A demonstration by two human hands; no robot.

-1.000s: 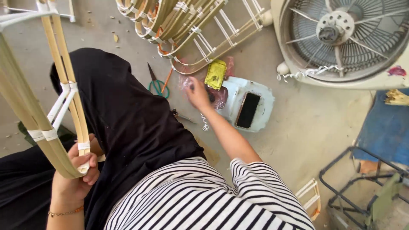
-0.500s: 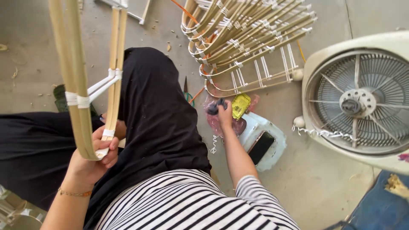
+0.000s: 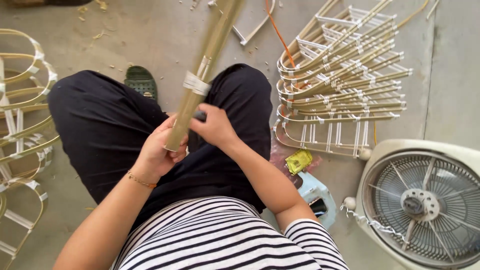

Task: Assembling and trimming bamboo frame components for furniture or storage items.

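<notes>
The person sits on the grey concrete floor (image 3: pixel 90 45) with knees wide, in soft black trousers and a shirt with black and white stripes. The left hand (image 3: pixel 157 150) is wrapped around the bottom end of a long cane frame (image 3: pixel 200 85), made of smooth, pale yellow sticks tied side by side with white bands. The frame stands tilted up over the lap, and its top runs out of the picture. The right hand (image 3: pixel 215 127) is curled shut just beside the frame, touching it, and grips a small dark thing (image 3: pixel 200 116) that is mostly hidden, so I cannot tell what it is. A thin gold bracelet (image 3: pixel 141 180) sits on the left wrist. To the right lies a pile of finished cane frames (image 3: pixel 340 85), long with round ends. More curved ones (image 3: pixel 22 130) lie at the left. A round white fan (image 3: pixel 425 205) with a wire face stands at the lower right, near a pale blue tray (image 3: pixel 320 192) and a little yellow packet (image 3: pixel 298 161). A green sandal (image 3: pixel 141 81) rests by the knee. Half a second ago the right hand was stretched far out toward the tray; now it is back at the frame, and the frame has moved from the left side to the middle.
</notes>
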